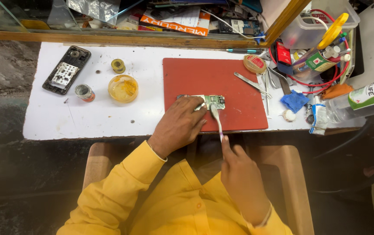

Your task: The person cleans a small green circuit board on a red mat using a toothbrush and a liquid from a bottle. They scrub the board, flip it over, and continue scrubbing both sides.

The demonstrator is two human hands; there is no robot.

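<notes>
Your left hand lies flat on the circuit board, pinning it to the red mat. Your right hand is closed on a brush, its bristles touching the board beside your left fingertips. You look mid-scrub; next, keep short strokes and the board pinned.

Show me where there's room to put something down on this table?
Bare white tabletop lies in front of the round yellow dish, left of the red rectangular mat. The mat's back half is also free. The right end, around the metal tweezers and blue cloth, is crowded.
</notes>
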